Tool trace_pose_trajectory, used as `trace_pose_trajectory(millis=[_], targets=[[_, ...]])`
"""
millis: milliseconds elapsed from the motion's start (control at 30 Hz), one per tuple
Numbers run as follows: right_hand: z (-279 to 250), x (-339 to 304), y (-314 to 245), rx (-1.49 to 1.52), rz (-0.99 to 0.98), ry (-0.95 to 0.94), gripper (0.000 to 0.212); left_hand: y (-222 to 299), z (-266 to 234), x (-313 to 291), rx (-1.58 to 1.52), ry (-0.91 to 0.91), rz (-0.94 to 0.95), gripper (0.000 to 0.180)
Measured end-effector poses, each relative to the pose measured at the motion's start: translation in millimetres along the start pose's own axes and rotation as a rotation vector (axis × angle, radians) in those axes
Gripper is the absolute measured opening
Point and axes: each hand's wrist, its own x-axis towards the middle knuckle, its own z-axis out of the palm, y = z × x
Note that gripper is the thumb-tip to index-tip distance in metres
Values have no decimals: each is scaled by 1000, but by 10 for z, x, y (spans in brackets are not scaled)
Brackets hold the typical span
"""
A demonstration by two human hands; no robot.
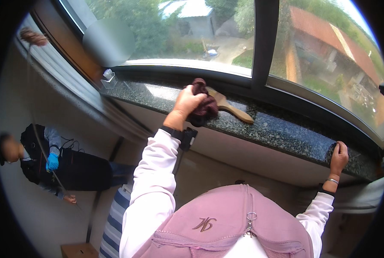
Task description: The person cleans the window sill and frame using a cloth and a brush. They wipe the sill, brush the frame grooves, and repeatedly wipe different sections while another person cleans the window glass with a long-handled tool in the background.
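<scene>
Crumpled dark maroon cloth [205, 107] held over a speckled dark-green stone windowsill [282, 129]

The step in hand is judged to be the wiping of the windowsill, since the cloth is gripped over its surface beneath the black-framed window [263, 47]. For the stroke to be carried on toward the right end, the flat wooden-handled brush [237, 114] would, in all likelihood, have to be lifted away or worked around, and the bunched folds to be pressed flat against the stone.

The cloth is held by the left hand [187, 101], by which its left side is grasped, with thumb and fingers drawn together on the fabric. Most of the bulk is left free to the right of the grip, and the lower folds are hung across the front edge of the windowsill; whether the underside is pressed to the stone cannot be told. The brush is laid aslant just beyond the cloth, its head partly hidden, its handle end directed toward the front edge.

The right hand [339, 157] is placed at the front edge near the right end, its fingers curled narrowly; whether anything is pinched there cannot be told. A small clear plastic container [109, 80] is seen at the left end, well apart from both hands.
</scene>
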Motion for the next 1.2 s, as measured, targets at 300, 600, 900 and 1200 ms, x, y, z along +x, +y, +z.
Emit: trace_pose_trajectory(millis=[300,600,900,1200], targets=[[21,-32,-17,9,-8,0,12,1348,1161,-739,-186,-298,276,48],[-157,-26,-331,295,54,-174,32,1249,803,-471,-95,-23,314,47],[-254,-83,-1470,272,-317,-488,53,1101,339,-55,503,134,367,61],[5,22,-1901,260,-401,-522,40,1571,581,139,-695,-299,362,47]])
